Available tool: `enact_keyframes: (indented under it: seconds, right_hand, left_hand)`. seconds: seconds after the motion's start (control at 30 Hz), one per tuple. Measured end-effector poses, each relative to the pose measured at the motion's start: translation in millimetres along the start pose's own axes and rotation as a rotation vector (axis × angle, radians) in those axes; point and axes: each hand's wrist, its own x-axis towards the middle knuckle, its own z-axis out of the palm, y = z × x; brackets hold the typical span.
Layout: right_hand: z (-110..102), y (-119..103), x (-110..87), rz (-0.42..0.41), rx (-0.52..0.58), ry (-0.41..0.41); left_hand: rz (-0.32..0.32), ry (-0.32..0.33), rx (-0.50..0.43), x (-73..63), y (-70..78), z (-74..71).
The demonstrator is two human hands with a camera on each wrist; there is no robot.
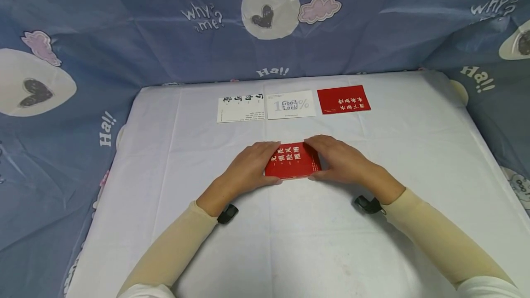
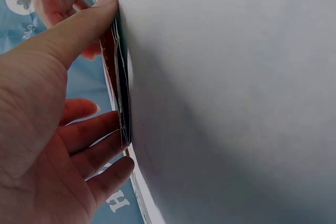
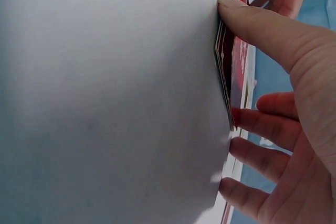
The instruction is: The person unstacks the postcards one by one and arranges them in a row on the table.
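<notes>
A small stack of cards (image 1: 292, 163), with a red card bearing white Chinese characters on top, lies between both hands at the middle of the table. My left hand (image 1: 250, 165) grips its left end, thumb along the near edge and fingers toward the far side. At the right end my right hand (image 1: 342, 160) holds it the same way. From the left wrist view, several layered card edges (image 2: 116, 61) show under the thumb. The right wrist view shows the stack's edges (image 3: 224, 64) slightly bent and spread apart.
Behind the hands lies a row: a white card with black characters (image 1: 242, 109), a white "Good Luck" card (image 1: 296, 111) and a red card (image 1: 343, 98). A white cloth (image 1: 314, 252) covers the table. Blue printed fabric (image 1: 165, 54) hangs at the back and sides.
</notes>
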Motion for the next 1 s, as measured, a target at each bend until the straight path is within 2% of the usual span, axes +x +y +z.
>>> enact_keyframes:
  seconds: [0.53,1.0]
  right_hand:
    - [2,-6,-9.3,-0.019,-0.021,0.009]
    - [5,-10,-14.8,-0.023,-0.043,0.012]
  left_hand:
    - [0.031,0.017,-0.005,-9.4,6.3,3.0]
    - [0.056,0.023,0.03,-15.1,9.6,5.7]
